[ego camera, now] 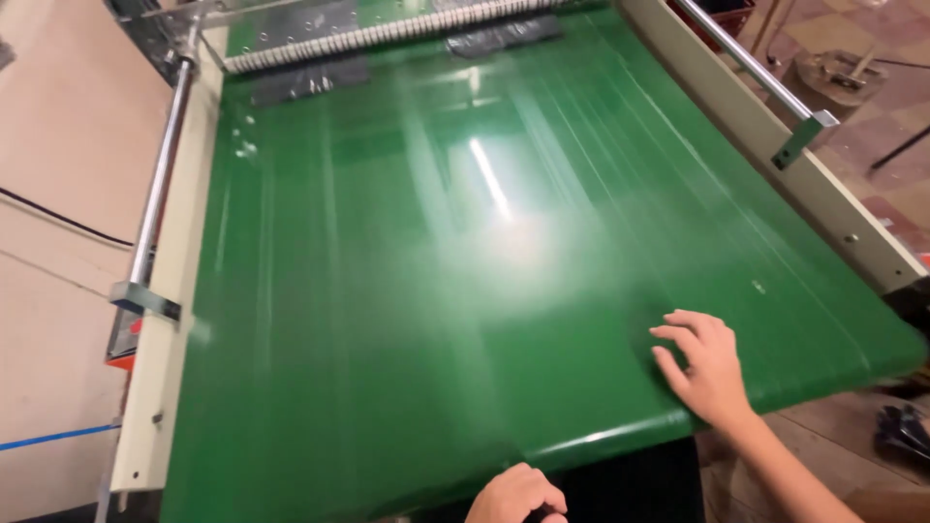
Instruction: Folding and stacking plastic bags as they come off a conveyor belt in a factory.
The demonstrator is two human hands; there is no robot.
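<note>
Resting flat on green belt (436,291): open rt hand (705,366), empty; lt hand (516,496) fisted at edge.

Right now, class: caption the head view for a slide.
Right hand flat on a glossy green conveyor belt; left hand curled at its near edge.

Overhead glare on blurred green belt (436,291)
</note>
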